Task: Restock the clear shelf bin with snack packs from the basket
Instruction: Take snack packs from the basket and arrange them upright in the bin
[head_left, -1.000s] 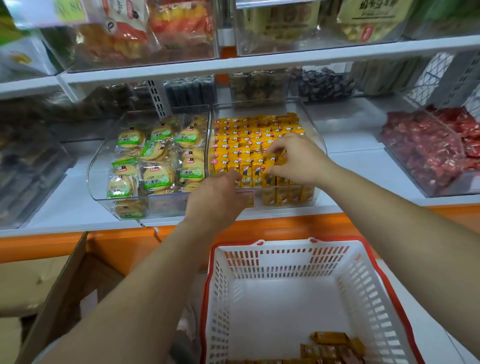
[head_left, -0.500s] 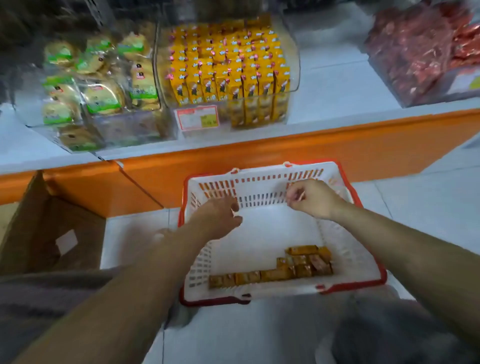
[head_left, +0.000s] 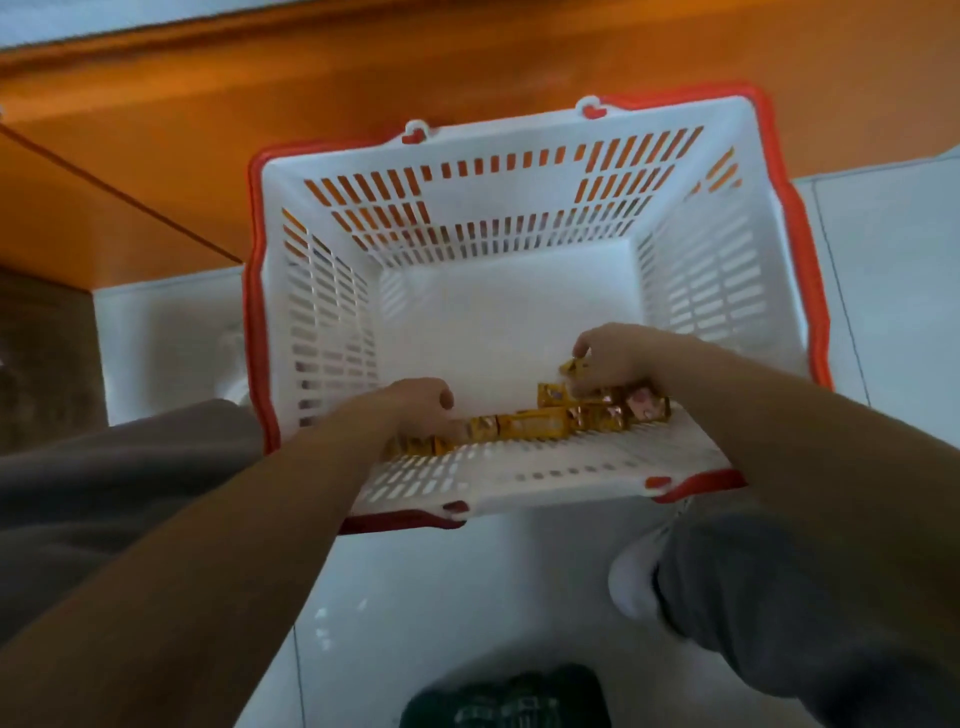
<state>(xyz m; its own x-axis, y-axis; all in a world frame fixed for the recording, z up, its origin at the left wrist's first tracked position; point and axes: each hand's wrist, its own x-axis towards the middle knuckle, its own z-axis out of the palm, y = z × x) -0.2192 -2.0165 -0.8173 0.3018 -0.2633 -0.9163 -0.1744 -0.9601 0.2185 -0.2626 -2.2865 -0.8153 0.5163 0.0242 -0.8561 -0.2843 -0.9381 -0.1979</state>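
Note:
The white basket (head_left: 519, 150) with a red rim stands on the floor below me. Several yellow snack packs (head_left: 535, 423) lie in a row along its near wall. My right hand (head_left: 623, 358) is down inside the basket at the right end of the row and pinches one yellow pack (head_left: 573, 367) in its fingertips, with more packs under its palm. My left hand (head_left: 415, 408) is curled over the left end of the row; its fingers are hidden, so a grip does not show. The clear shelf bin is out of view.
The orange shelf base (head_left: 363, 67) runs across the top, just behind the basket. A brown cardboard box (head_left: 41, 343) stands at the far left. My grey-clad knees (head_left: 779, 597) flank the basket on the white tiled floor (head_left: 441, 597).
Both hands left the shelf bin and dropped into the basket onto the row of packs. The right hand has picked up a pack. My view tilted down, losing the shelf.

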